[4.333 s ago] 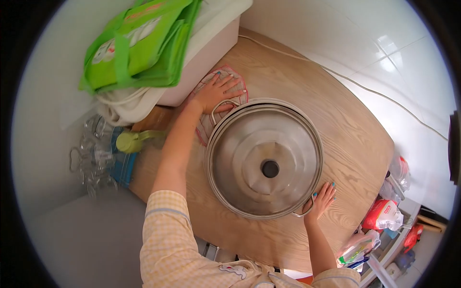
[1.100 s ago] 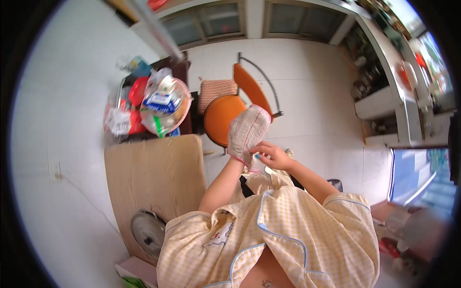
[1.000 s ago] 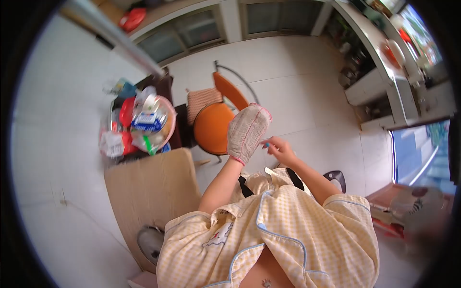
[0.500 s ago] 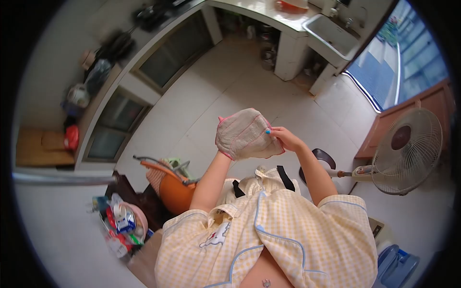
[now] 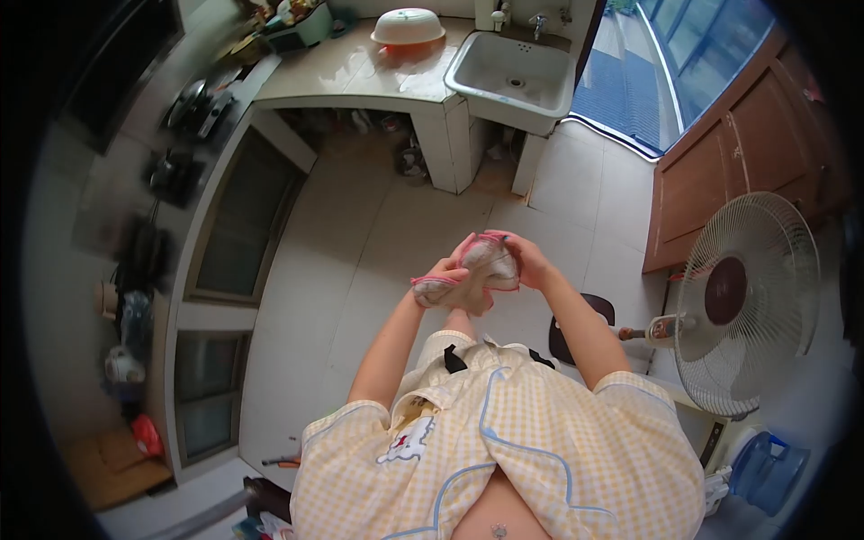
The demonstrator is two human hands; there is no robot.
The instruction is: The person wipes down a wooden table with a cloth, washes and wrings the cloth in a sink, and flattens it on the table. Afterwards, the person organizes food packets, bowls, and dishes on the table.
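A greyish-white dishcloth with pink edging hangs bunched and folded between my two hands, in front of my body above the tiled floor. My left hand has its fingers closed on the left part of the cloth. On the other side, my right hand pinches the upper right corner, its thumb and part of its fingers behind the fabric. The middle of the cloth sags into a fold, and its lower end hangs over my leg.
Ahead stand a tiled counter with a white-lidded orange basin and a white sink. To the right are a standing fan, a wooden door and a blue water bottle. Glass-fronted cabinets line the left.
The cloth was spread flat over my left hand; now it is folded and bunched between both hands. My view has turned toward the sink and counter.
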